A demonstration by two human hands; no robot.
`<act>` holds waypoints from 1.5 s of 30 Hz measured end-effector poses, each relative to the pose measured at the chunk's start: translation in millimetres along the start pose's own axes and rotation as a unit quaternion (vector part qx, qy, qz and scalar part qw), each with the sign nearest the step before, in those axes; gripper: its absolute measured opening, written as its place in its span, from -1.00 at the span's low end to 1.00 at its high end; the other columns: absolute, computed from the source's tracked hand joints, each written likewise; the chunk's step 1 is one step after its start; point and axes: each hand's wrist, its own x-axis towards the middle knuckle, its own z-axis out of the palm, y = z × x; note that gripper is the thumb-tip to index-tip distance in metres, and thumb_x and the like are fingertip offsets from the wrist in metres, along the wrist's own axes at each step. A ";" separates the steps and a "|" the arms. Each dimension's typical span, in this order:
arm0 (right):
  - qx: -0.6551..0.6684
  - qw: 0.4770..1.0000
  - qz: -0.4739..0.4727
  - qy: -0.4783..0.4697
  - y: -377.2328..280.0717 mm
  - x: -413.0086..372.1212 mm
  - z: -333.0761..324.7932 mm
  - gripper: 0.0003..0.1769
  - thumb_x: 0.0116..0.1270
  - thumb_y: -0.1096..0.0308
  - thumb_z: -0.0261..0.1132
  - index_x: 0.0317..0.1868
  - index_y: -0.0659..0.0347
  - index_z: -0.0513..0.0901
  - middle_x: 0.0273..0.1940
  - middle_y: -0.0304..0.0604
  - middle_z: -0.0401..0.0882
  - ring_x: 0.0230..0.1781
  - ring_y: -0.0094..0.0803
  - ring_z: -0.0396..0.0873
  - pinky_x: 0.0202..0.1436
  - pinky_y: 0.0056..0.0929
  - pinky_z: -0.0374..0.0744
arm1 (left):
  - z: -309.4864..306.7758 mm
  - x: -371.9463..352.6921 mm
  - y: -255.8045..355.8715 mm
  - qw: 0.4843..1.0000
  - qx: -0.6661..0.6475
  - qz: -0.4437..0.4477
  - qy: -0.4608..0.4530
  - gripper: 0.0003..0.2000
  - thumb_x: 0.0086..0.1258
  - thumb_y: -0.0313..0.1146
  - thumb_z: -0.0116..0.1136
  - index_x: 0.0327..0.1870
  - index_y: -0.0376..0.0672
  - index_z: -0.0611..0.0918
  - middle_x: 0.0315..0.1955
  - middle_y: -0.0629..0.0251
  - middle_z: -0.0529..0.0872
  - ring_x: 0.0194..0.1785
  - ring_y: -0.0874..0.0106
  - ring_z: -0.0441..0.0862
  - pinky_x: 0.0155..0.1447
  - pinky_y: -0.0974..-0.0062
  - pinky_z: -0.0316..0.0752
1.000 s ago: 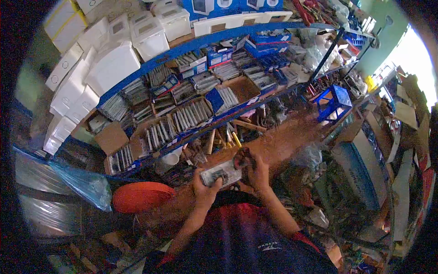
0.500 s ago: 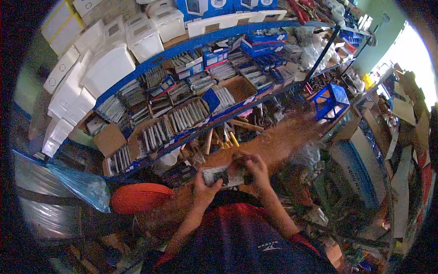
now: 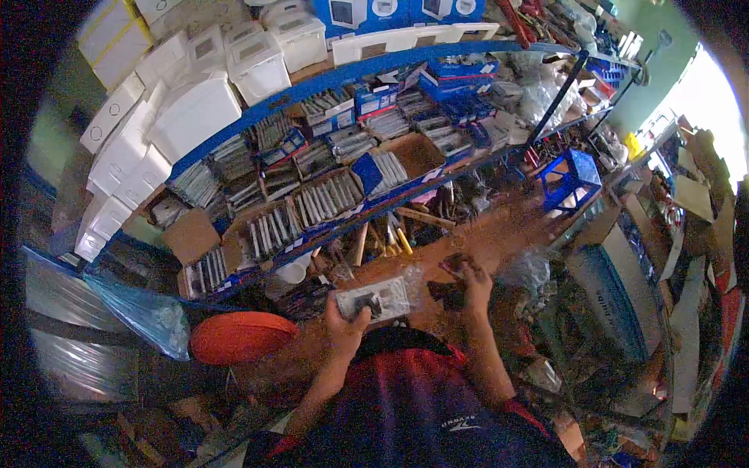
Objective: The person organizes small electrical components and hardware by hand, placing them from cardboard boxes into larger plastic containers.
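Clear packet (image 3: 381,299) at lower centre of frame, above the brown tabletop (image 3: 499,234); its contents are blurred and not identifiable. Left hand (image 3: 349,313) is clamped on the packet's left end. Right hand (image 3: 473,282), right of centre, is at small dark pieces (image 3: 445,295); cannot tell whether it grips one. Shirt (image 3: 421,405) hides the upper arms. Versus 0.5 s ago: right hand has left the packet, and the hands are now apart.
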 end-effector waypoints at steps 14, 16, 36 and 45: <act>-0.098 0.972 -0.131 -0.170 -9.2 -72.6 63.2 -0.67 0.16 0.55 0.29 -0.13 0.22 0.33 -0.24 -0.21 0.44 -0.21 -0.48 0.45 -0.13 -0.53 0.43 | 13.8 -2.5 -20.2 0.997 -0.011 -0.073 0.026 -0.33 0.17 -0.47 0.26 0.27 -0.31 0.15 0.02 0.15 0.45 0.08 0.37 0.43 0.17 0.41 0.35; -0.185 0.953 -0.197 -0.138 -11.5 -71.2 61.0 -0.71 0.17 0.54 0.29 -0.15 0.24 0.37 -0.27 -0.20 0.47 -0.23 -0.50 0.46 -0.16 -0.51 0.44 | 23.0 -5.0 -10.6 0.998 0.006 -0.057 0.038 -0.34 0.16 -0.47 0.27 0.25 -0.30 0.18 0.02 0.15 0.45 0.05 0.38 0.45 0.15 0.42 0.37; -0.328 0.838 -0.236 -0.367 -67.9 -99.1 97.4 -0.57 0.09 0.44 0.31 0.00 0.30 0.44 -0.08 0.11 0.51 -0.03 -0.18 0.52 -0.01 -0.32 0.47 | -9.5 0.7 -48.6 0.867 0.437 0.142 -0.193 -0.39 0.06 -0.31 0.36 0.17 -0.17 0.39 0.00 0.12 0.54 0.08 0.25 0.49 0.19 0.32 0.36; -0.196 0.850 -0.152 -0.465 -54.9 -63.1 64.6 -0.56 0.06 0.50 0.36 0.00 0.30 0.51 -0.11 -0.13 0.61 -0.10 -0.39 0.55 0.00 -0.38 0.49 | 5.4 -8.9 43.3 0.935 0.299 -0.011 -0.188 -0.49 0.01 -0.27 0.40 -0.01 -0.28 0.52 -0.14 0.19 0.60 -0.06 0.37 0.56 0.05 0.39 0.45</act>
